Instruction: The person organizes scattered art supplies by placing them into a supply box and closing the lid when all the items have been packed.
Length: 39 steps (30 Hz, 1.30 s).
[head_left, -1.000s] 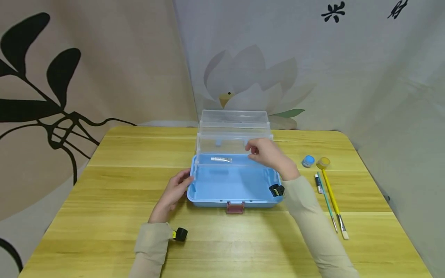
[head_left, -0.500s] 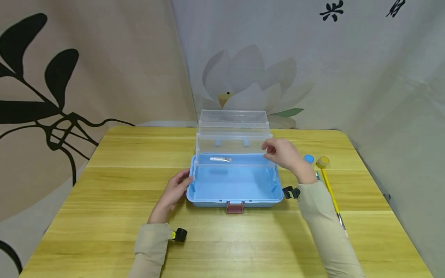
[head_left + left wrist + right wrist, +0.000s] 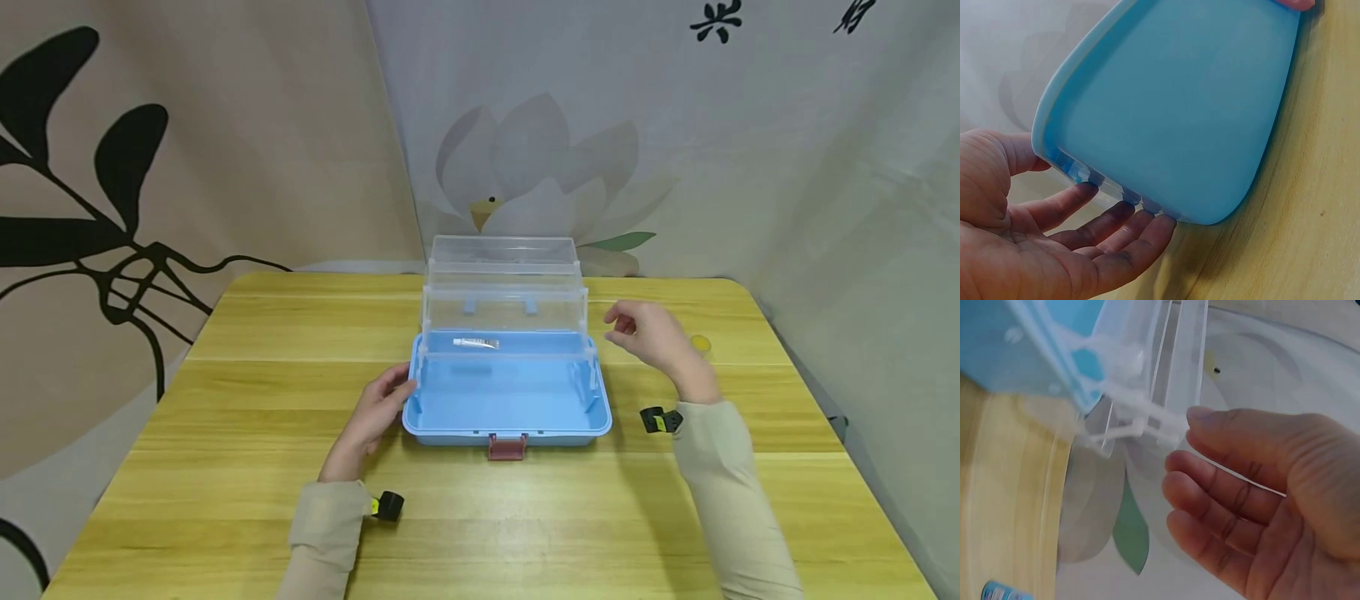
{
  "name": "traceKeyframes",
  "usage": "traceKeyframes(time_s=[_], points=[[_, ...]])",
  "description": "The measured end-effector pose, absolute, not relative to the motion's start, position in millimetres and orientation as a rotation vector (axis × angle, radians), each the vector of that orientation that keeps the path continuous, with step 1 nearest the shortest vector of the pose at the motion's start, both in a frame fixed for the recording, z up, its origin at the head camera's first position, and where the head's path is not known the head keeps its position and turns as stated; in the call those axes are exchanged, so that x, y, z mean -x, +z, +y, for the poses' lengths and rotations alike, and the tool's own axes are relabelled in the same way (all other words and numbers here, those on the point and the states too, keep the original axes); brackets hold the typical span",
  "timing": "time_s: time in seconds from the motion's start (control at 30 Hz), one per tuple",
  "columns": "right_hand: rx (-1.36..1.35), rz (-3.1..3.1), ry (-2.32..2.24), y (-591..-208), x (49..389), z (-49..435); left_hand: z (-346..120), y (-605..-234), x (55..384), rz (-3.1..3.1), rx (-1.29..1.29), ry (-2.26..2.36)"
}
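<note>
A blue plastic storage box [image 3: 510, 400] stands open on the table, its clear tiers [image 3: 505, 275] raised at the back. A small white paint tube [image 3: 476, 343] lies in the lowest clear tray. My left hand [image 3: 375, 412] holds the box's left side; in the left wrist view its thumb is at the rim and its fingertips are against the end wall. To the right of the box, my right hand [image 3: 648, 337] is in the air with loosely curled fingers [image 3: 1210, 487] and nothing in them. Under its wrist shows part of a yellow paint jar [image 3: 701, 343].
The wooden table [image 3: 247, 467] reaches back to a printed curtain [image 3: 300, 125]. A blue paint jar [image 3: 1004, 592] shows at the lower left of the right wrist view. The box's brown latch [image 3: 507, 447] hangs at the front.
My right hand has moved right, from over the box to beside it. Its arm now covers the brushes, the dark tube and the blue jar in the head view. The left hand stays put.
</note>
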State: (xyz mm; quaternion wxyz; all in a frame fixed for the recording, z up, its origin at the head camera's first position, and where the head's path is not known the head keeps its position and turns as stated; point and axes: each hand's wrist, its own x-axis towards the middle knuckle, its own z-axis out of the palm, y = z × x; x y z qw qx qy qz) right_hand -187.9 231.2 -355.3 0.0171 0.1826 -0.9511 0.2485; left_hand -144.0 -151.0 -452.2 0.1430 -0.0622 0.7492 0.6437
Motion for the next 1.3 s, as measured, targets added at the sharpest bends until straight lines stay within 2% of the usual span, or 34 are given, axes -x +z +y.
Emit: traceKeyframes(time_s=[0.37,0.83,1.07,1.3], points=[[-0.455,-3.006,0.748,-372,185,264,-151,-453,144,2.175,0.168,1.861],[-0.146,-3.147,0.707,-397,179,299,-151,-452,144,2.157,0.174,1.866],[0.018,-3.177,0.639,-411,175,309,-151,-451,143,2.158,0.174,1.867],[0.067,-3.192,0.593,-418,171,314,-151,-450,143,2.155,0.176,1.868]])
